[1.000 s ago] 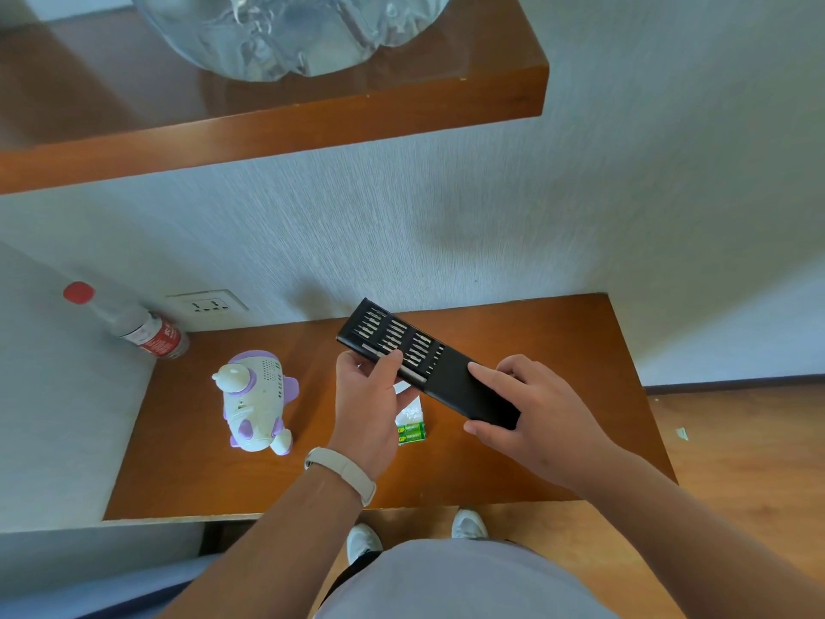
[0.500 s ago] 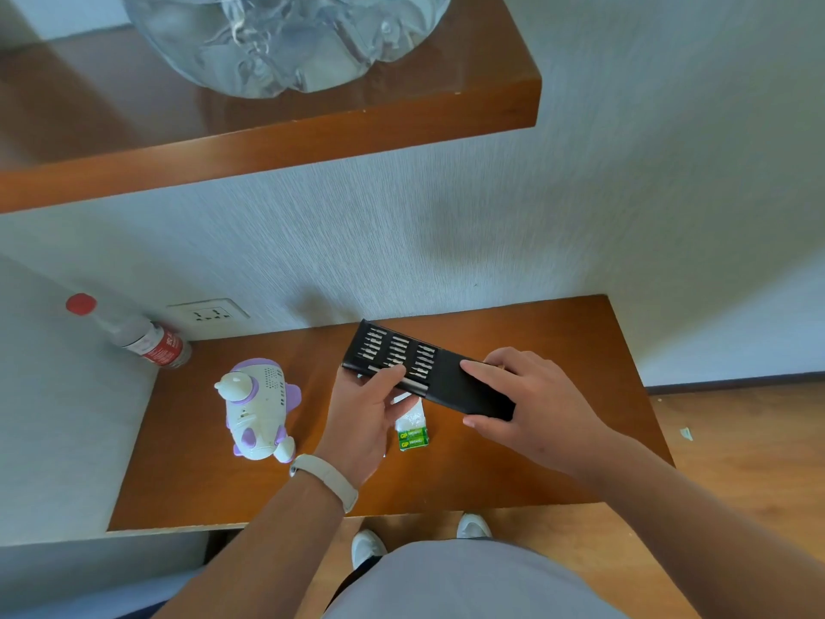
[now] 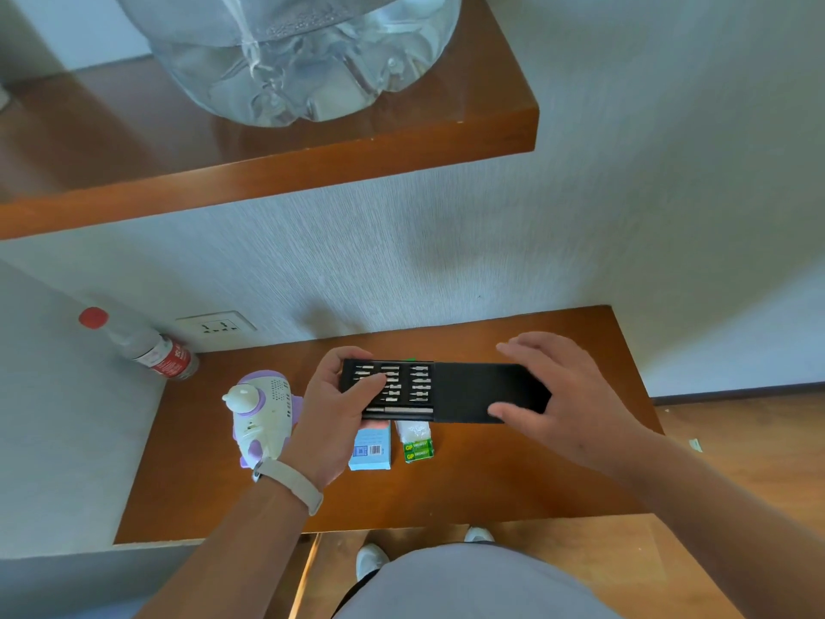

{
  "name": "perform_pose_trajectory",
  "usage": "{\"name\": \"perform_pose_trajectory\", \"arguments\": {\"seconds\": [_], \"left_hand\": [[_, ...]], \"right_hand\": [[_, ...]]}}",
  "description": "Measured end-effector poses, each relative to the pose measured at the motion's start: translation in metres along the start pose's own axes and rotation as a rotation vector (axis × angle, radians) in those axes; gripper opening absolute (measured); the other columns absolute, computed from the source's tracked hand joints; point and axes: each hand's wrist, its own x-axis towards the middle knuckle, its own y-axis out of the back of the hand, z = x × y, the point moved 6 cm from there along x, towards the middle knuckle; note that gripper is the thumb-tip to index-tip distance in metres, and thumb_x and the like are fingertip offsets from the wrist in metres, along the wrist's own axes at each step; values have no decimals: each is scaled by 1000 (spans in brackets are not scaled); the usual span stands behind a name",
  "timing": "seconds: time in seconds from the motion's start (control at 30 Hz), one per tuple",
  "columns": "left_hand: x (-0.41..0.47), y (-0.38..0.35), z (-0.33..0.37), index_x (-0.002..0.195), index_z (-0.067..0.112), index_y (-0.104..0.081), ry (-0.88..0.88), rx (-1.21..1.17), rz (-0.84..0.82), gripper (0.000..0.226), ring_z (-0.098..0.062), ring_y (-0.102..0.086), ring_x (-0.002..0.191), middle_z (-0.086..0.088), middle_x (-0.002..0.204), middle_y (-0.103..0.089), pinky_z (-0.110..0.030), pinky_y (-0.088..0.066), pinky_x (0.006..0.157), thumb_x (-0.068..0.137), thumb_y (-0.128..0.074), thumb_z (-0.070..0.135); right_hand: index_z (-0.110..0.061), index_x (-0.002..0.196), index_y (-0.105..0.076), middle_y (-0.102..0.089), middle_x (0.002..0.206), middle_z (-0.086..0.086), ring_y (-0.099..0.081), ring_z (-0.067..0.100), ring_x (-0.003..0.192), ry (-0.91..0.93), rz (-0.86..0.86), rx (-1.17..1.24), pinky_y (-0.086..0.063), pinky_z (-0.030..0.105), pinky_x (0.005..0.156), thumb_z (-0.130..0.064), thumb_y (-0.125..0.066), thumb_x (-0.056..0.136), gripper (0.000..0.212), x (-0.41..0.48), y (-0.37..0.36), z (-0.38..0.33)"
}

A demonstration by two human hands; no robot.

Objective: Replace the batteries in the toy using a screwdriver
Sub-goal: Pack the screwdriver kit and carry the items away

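Observation:
A black screwdriver kit lies level above the wooden table, its tray of silver bits slid out to the left. My left hand grips the tray end, thumb resting on the bits. My right hand holds the black sleeve end between thumb and fingers. The white and purple toy stands left of my left hand. A green pack of batteries and a small blue box lie on the table just under the kit.
A plastic bottle with a red cap stands at the back left near a wall socket. A wooden shelf overhead carries a large clear water jug. The table's front edge is close to my legs.
The kit has turned from a slant to level and come slightly lower. My left thumb now lies on the bits. The blue box has come into sight under the kit.

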Motion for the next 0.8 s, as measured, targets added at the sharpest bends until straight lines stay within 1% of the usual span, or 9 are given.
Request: {"name": "perform_pose_trajectory", "arguments": {"seconds": [0.07,0.13,0.2,0.27,0.37,0.43,0.57,0.63,0.8], "left_hand": [[-4,3,1,104,35,-61,-37,7,12,22,-28,-72,103,1,105,-70,-32,-60,68,95,-67,16],[-8,6,1,106,36,-60,-71,27,32,23,-27,-72,105,4,105,-69,-32,-61,69,95,-66,18],[-11,6,1,107,36,-59,-94,36,44,24,-26,-72,104,6,104,-69,-36,-62,73,95,-66,17],[-14,3,-2,106,36,-59,-90,20,43,22,-28,-72,104,5,103,-69,-40,-62,75,92,-69,21],[-17,-2,-2,100,39,-61,-87,3,43,23,-26,-72,103,6,101,-69,-32,-61,68,92,-68,19],[-18,-4,-2,96,40,-61,-87,-12,32,30,-23,-73,100,9,96,-70,-28,-60,64,96,-63,10],[-22,-12,-3,95,42,-61,-82,-15,6,33,-16,-73,98,13,91,-69,-27,-60,62,96,-61,8],[-25,-18,-6,96,43,-61,-78,-15,4,34,-11,-72,97,15,91,-69,-28,-60,62,97,-60,9],[-28,-19,-9,92,48,-61,-69,-50,14,38,-9,-72,96,15,90,-69,-26,-59,61,100,-57,11]], "right_hand": [[-43,135,-39,-46,123,-20,-50,2,105,-198,29,218,-49,12,78,-56,-69,82,62,-2,0,14],[-48,130,-36,-50,115,-21,-57,5,100,-333,-32,389,-51,9,67,-49,-70,85,56,-6,-9,24],[-48,128,-37,-51,113,-18,-58,9,99,-406,-85,520,-52,10,68,-45,-69,88,52,-10,-17,29],[-45,127,-39,-51,112,-10,-59,14,100,-470,-59,644,-54,15,72,-39,-72,87,53,-14,-20,32],[-40,123,-45,-52,113,-1,-59,22,103,-531,-9,793,-60,30,83,-30,-75,85,49,-15,-23,33],[-38,116,-48,-53,111,0,-59,24,104,-526,-6,818,-61,35,84,-28,-75,86,42,-16,-23,30],[-37,109,-48,-54,108,-1,-58,22,101,-500,-28,745,-60,36,83,-36,-73,85,35,-17,-25,21],[-39,108,-47,-53,107,-3,-58,20,99,-494,-23,701,-60,32,80,-41,-72,81,37,-16,-27,15],[-37,107,-46,-54,105,-4,-58,17,96,-491,-15,682,-56,24,71,-36,-72,85,34,-11,-28,9]]}}
